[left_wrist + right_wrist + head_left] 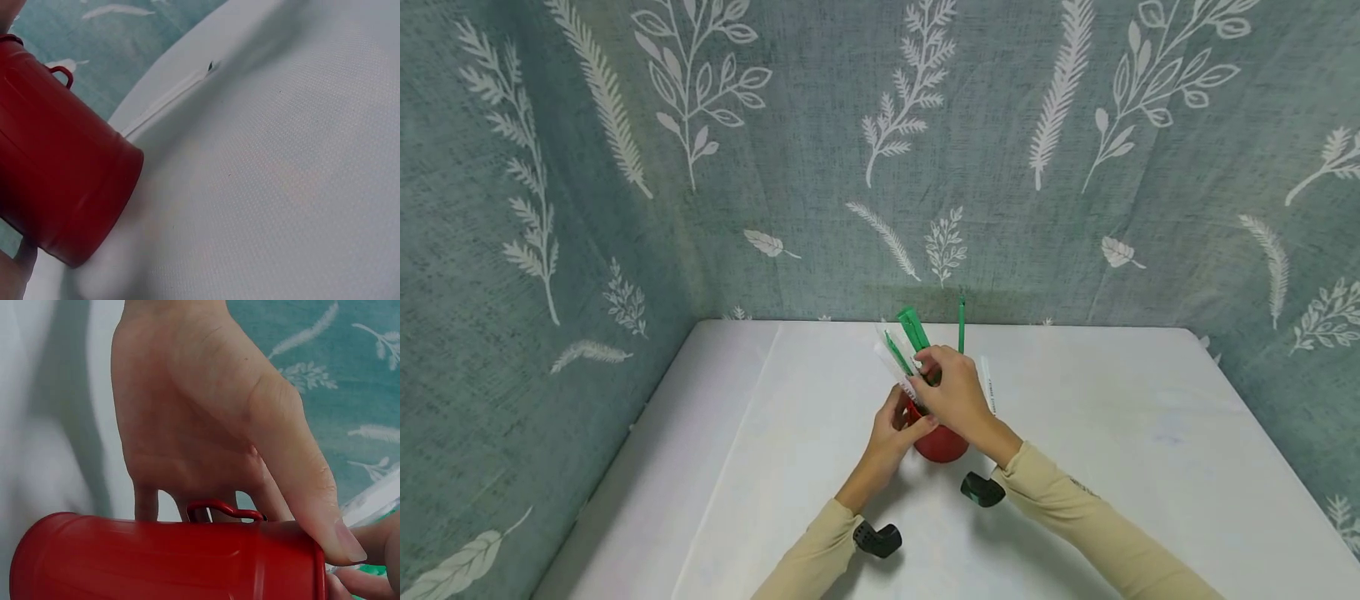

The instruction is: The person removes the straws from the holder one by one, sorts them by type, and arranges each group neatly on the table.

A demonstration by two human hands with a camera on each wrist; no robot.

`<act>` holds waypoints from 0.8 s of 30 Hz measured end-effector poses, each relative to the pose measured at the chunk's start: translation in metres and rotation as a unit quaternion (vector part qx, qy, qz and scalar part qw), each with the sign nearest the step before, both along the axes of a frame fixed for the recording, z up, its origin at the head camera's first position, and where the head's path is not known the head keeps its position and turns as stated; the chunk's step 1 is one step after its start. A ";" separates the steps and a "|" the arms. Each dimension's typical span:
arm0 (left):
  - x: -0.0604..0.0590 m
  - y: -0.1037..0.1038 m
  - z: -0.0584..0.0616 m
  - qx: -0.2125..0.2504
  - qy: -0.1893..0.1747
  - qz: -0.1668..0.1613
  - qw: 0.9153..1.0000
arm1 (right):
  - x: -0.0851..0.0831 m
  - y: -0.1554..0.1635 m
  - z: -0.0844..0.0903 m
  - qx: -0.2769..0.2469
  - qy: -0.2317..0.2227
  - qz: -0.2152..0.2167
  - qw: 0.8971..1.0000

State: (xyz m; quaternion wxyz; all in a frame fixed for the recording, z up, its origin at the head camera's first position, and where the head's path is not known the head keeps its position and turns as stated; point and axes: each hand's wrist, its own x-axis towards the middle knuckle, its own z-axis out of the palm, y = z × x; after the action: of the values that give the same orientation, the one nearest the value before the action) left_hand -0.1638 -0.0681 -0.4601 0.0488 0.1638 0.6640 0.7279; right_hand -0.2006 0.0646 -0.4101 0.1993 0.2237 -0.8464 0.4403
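A red metal bucket with a small wire handle stands on the table, tilted in the left wrist view. My left hand grips its side near the rim, and in the right wrist view its thumb lies along the rim. Over the bucket's mouth, my right hand has its bent fingertips among the contents; I cannot tell whether they pinch one. A green pen, white slender items and a wide green piece lean out of the bucket. A thin green stick rises behind the right hand.
To the right of the bucket lies a white pen-like item with small lettering. Black wrist cameras, left and right, sit low over the white table. Patterned grey-green fabric bounds the table's back and left side.
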 end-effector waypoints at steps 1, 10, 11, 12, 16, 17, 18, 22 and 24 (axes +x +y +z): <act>0.000 0.000 0.000 -0.002 0.001 0.003 1.000 | 0.000 0.000 0.000 0.003 0.000 0.000 1.000; 0.001 -0.002 0.001 -0.011 0.000 0.001 1.000 | 0.003 0.002 0.007 -0.030 -0.028 0.024 0.999; 0.001 -0.001 0.001 -0.012 0.000 0.001 1.000 | 0.003 0.003 0.008 -0.033 -0.032 0.025 0.999; 0.001 -0.001 0.001 -0.012 -0.002 0.001 1.000 | 0.003 0.004 0.010 -0.035 -0.035 0.025 0.998; 0.001 -0.001 0.001 -0.010 -0.003 0.002 1.000 | 0.005 0.007 0.018 -0.039 -0.042 0.027 0.998; 0.001 -0.002 0.001 -0.010 -0.002 0.002 1.000 | 0.005 0.008 0.020 -0.040 -0.043 0.029 0.998; 0.001 -0.002 0.001 -0.009 -0.001 0.002 1.000 | 0.006 0.009 0.022 -0.043 -0.043 0.030 0.998; 0.001 -0.001 0.000 -0.012 0.000 0.003 1.000 | 0.006 0.015 0.029 -0.049 -0.036 0.028 0.998; 0.001 -0.001 0.000 -0.014 0.000 0.005 1.000 | 0.006 0.018 0.031 -0.052 -0.031 0.025 0.998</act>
State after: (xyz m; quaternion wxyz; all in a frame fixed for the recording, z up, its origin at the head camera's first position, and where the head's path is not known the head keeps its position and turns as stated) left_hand -0.1627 -0.0690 -0.4598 0.0476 0.1596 0.6746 0.7192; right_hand -0.1950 0.0827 -0.3787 0.1735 0.2202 -0.8221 0.4956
